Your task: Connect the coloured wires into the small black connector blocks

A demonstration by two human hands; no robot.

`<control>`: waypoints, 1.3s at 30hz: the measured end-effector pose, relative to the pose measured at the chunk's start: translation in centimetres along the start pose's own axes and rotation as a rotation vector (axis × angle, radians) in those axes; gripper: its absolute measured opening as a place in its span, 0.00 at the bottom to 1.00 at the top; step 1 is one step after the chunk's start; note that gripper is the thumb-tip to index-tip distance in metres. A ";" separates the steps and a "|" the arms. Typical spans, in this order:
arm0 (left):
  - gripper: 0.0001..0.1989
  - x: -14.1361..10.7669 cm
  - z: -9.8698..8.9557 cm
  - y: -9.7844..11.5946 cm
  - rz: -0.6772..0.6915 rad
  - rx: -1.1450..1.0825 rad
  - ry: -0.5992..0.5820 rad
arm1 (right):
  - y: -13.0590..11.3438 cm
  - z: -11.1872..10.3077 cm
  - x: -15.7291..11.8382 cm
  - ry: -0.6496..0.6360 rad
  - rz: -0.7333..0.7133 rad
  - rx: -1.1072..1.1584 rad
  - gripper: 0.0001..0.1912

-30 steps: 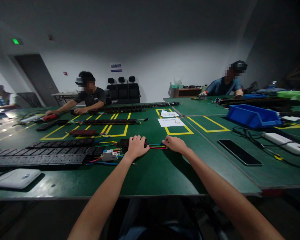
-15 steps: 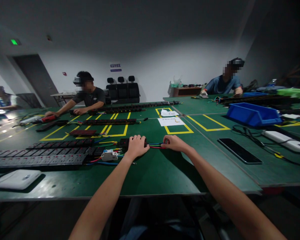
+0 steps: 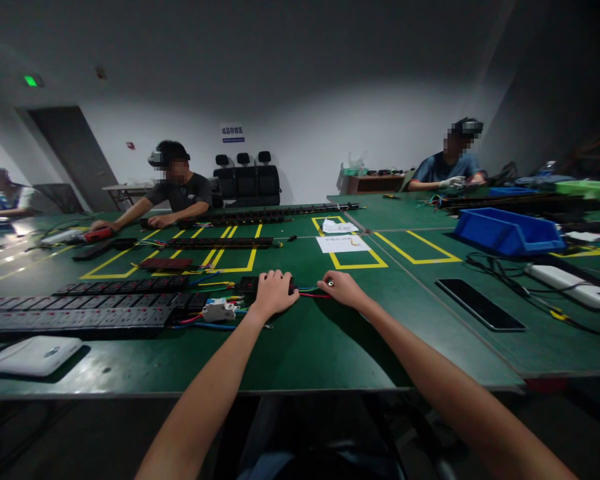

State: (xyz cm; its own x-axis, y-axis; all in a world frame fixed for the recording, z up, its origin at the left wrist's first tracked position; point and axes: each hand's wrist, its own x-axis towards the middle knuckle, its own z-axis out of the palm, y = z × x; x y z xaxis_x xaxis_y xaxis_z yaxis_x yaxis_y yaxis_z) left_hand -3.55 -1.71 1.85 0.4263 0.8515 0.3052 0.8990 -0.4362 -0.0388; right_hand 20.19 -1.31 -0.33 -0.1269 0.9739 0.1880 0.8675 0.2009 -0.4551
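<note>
My left hand [image 3: 276, 292] lies over the end of a black power strip [image 3: 249, 285], its fingers curled down on the housing. Red, blue and green wires [image 3: 310, 291] run out from under it to the right. My right hand [image 3: 345, 288] pinches these wires, and a small round metal end [image 3: 331, 283] shows at its fingertips. Left of my hands, a white-grey breaker-like block [image 3: 220, 309] sits among coloured leads. Beside it lie long black socket strips [image 3: 80, 313] with red switches.
On the green table [image 3: 300, 367] lie a phone [image 3: 480, 304], a blue bin [image 3: 507, 230], a white device with black cables [image 3: 573, 283], a white box [image 3: 34, 356] and paper sheets [image 3: 343, 244]. More strips [image 3: 220, 244] lie farther back. Co-workers [image 3: 177, 183] sit across the table.
My right hand has shifted slightly left, and a metal end now shows at its fingers. My left hand stays put. The co-worker at right has raised and joined their hands.
</note>
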 end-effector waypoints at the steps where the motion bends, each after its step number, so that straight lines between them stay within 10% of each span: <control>1: 0.21 0.0 0.0 0.0 0.003 -0.002 0.004 | -0.1 0.0 -0.1 -0.010 0.002 -0.034 0.14; 26: 0.19 0.0 0.6 -0.1 0.024 0.035 0.065 | -0.9 0.9 0.1 0.044 0.119 0.018 0.06; 39: 0.21 0.0 0.7 -0.3 0.027 0.028 0.053 | 0.9 -0.3 0.1 -0.004 -0.152 0.198 0.11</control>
State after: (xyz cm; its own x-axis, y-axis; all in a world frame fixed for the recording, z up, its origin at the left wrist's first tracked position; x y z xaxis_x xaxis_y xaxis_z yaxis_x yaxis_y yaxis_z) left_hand -3.74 -1.35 1.25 0.4452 0.8226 0.3538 0.8901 -0.4497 -0.0745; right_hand 21.06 -1.07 -0.43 -0.2506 0.9313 0.2643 0.7273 0.3613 -0.5835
